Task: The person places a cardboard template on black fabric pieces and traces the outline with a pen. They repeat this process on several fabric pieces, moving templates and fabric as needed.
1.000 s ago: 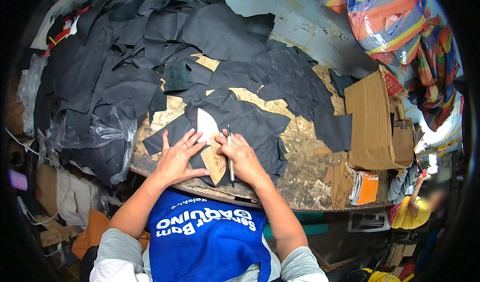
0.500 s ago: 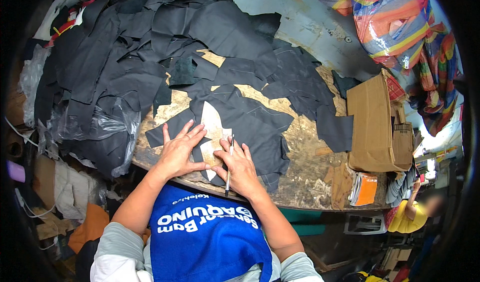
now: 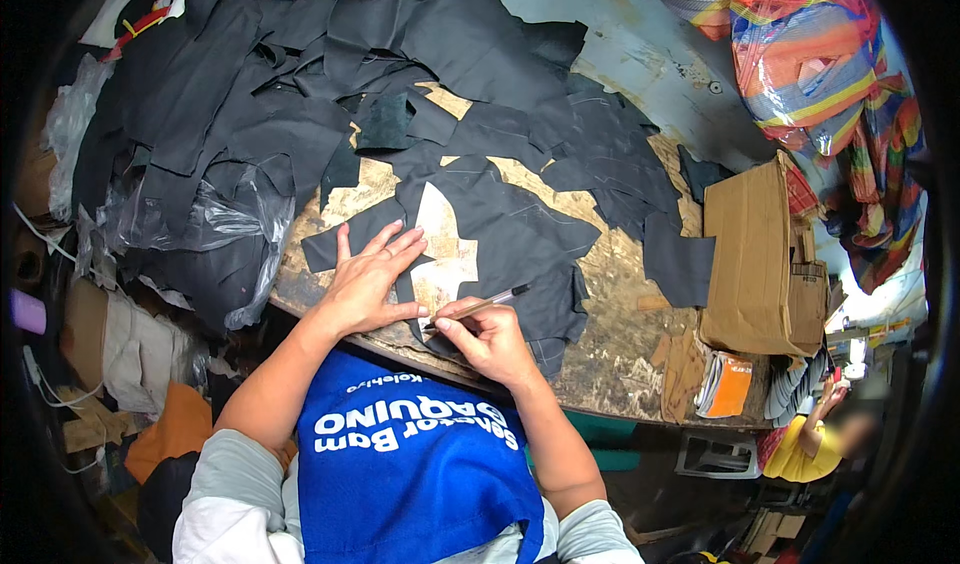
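A pale, worn pattern template (image 3: 437, 226) with a pointed top and a stepped right side lies on a piece of black leather (image 3: 530, 229). My left hand (image 3: 365, 286) rests on the template's left edge and the leather beside it, fingers spread. My right hand (image 3: 490, 342) grips a pen (image 3: 500, 299), its tip down near the template's lower end and its dark end pointing up to the right. The exact contact of the tip is hidden by my fingers.
Black leather pieces (image 3: 230, 94) are heaped over the left and back of the worn wooden table (image 3: 620, 274). A cardboard box (image 3: 750, 254) stands at the right, with an orange-covered stack (image 3: 733, 389) beside it. Farther right is a person in yellow (image 3: 805, 451).
My right hand has turned the pen from nearly upright against the template to a slanted writing grip at its lower end. My left hand still presses on the template.
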The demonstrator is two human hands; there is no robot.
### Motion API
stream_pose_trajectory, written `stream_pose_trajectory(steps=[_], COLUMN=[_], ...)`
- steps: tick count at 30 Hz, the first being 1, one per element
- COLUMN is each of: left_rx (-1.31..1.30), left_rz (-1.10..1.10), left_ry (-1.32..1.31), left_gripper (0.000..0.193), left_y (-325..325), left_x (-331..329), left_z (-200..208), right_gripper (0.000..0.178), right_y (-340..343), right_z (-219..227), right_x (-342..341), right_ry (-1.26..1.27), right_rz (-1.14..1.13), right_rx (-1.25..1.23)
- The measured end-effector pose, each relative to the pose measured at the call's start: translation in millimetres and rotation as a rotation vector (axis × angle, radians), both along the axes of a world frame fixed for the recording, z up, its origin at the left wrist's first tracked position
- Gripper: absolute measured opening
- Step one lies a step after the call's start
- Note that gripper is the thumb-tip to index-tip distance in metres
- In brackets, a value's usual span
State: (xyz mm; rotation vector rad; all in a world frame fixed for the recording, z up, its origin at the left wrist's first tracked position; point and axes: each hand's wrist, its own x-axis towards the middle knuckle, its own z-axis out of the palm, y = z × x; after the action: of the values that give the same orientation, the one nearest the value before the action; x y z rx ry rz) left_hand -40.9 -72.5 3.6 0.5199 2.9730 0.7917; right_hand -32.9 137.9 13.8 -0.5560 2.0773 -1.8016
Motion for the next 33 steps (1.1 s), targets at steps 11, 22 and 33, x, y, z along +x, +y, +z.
stream_pose_trajectory(steps=[11,22,33], left_rx=[-0.079,0.063,0.077], left_rz=[-0.119,0.062,0.106], left_ry=[-0.159,-0.02,-0.057], left_gripper=[0.124,0.096,0.12], left_y=[-8.7,1.3,3.2], left_x=[-7.2,-5.9,-6.0], left_z=[15.2,-0.7,6.8], right_gripper=[0.008,0.011,0.009], right_y=[-5.5,-42.7,-28.9], right_z=[14.2,10.1,11.9], right_x=[-7.9,-51.9,-66.2], right_ry=[0.326,0.432,0.5], right_rz=[0.217,0.033,-0.058], right_rx=[0.27,0.307,0.355])
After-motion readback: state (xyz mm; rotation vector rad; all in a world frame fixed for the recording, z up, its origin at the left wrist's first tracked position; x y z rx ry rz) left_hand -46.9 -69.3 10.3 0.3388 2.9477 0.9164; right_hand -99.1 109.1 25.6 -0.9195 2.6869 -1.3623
